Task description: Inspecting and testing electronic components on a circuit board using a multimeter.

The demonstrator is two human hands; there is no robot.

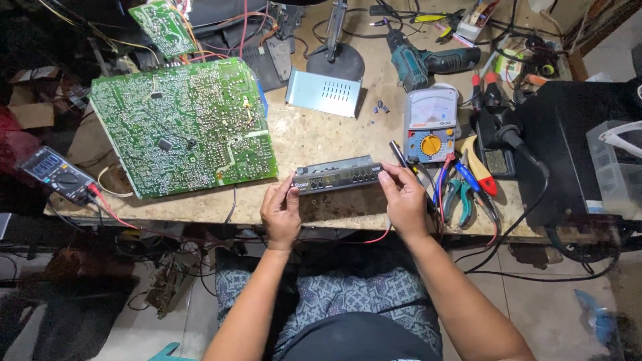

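— So, what am I holding right now?

— A long black front panel point(338, 177) with a row of small buttons, held level just above the table point(321, 140) edge. My left hand point(281, 214) pinches its left end, my right hand point(404, 200) the right end.

— Are the fingers closed on it?

— Yes, both sets. The left fingers point(289, 189) wrap the end from below with the thumb on the face; the right ones clamp the other end the same way.

— How do I handle it well?

— I'd judge it best to keep the grip at the ends, off the buttons, and hold it flat so nothing twists. There's clutter close by: the analog meter point(430, 125) and pliers point(461, 194) sit just right of my right hand, and the big green circuit board point(184, 127) lies to the left.

— And the panel relative to the fingers?

— It spans between them, touching both, in front of my lap.
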